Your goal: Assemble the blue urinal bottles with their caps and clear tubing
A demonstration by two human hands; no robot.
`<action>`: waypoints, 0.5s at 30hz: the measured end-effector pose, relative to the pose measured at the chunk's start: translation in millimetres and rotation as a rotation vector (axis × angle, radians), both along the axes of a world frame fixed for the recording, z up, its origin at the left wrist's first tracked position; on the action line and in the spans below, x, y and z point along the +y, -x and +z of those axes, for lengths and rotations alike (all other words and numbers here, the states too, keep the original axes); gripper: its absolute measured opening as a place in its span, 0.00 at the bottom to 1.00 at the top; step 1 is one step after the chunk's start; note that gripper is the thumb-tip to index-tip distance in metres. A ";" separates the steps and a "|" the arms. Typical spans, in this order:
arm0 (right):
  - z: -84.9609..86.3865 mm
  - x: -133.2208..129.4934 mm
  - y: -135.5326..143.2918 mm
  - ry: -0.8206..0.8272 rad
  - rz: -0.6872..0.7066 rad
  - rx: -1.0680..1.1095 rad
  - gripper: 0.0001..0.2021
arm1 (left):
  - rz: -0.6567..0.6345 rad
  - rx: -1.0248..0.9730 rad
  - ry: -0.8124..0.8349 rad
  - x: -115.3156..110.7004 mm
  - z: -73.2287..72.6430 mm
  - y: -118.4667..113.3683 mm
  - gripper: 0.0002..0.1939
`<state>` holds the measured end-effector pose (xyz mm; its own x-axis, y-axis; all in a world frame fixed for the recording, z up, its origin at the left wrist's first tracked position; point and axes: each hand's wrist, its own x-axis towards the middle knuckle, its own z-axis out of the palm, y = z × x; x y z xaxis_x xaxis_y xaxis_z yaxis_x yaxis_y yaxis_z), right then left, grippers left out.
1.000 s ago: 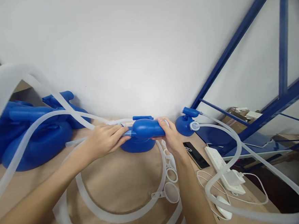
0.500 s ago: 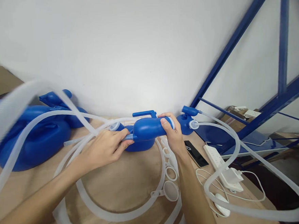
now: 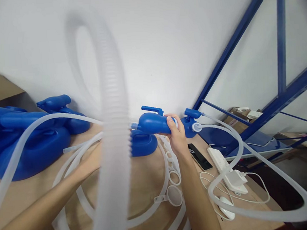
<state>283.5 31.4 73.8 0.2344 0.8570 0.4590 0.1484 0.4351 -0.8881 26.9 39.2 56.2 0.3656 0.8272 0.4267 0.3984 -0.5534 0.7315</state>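
And here we are at the bench (image 3: 145,189), with the right hand (image 3: 178,137) gripping a blue bottle (image 3: 154,122) by its right end — thumb across the near side, fingers clamped close to the white rim. The bottle lies almost level in front of the wall, its body running leftward out of that grip, a bar-shaped handle (image 3: 151,110) above it and a clear nozzle (image 3: 134,126) at the far end.

Now the left hand: the wrist shows, but a big ribbed hose (image 3: 112,86), blurred and very near the camera, cuts right across the view. I cannot tell whether those fingers are apart, together or holding anything.

Just beneath the held bottle sits a blue vessel (image 3: 144,144); whether the two join, I cannot tell. Any lettering on the blue pieces, or on the power strip (image 3: 224,169) over to the right, is too small to read.

Beside the right forearm, a white ring (image 3: 175,178) and a round strainer-like piece (image 3: 175,196) — then a dark phone (image 3: 200,156) on the other side. Blue containers (image 3: 31,153) crowd the left, and another blue container (image 3: 189,127) with hoses stands just beyond the right hand.
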 end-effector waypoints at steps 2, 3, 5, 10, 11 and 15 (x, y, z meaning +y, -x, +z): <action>1.5 -2.5 3.6 0.008 0.029 0.046 0.21 | 0.002 -0.031 0.006 2.3 0.3 -0.3 0.25; 2.1 -3.4 5.4 0.015 0.044 0.073 0.20 | 0.006 -0.040 -0.001 2.5 0.4 -0.6 0.25; 2.7 -4.2 8.8 0.033 0.075 0.101 0.20 | -0.013 -0.058 -0.004 1.9 0.7 -1.6 0.25; 2.8 -5.0 17.8 -0.004 0.019 0.045 0.20 | 0.025 -0.062 0.043 0.2 3.7 -5.0 0.23; 3.0 -5.9 20.0 -0.035 -0.018 0.001 0.19 | 0.040 -0.044 0.042 0.0 4.4 -5.1 0.22; 2.5 -9.7 25.6 -0.185 -0.138 -0.188 0.17 | 0.046 -0.033 0.041 -3.8 7.7 -4.7 0.23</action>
<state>257.9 21.8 76.3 0.2391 0.7208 0.6506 0.3718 0.5510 -0.7471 31.6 35.4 63.9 0.3134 0.8598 0.4031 0.3981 -0.5044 0.7662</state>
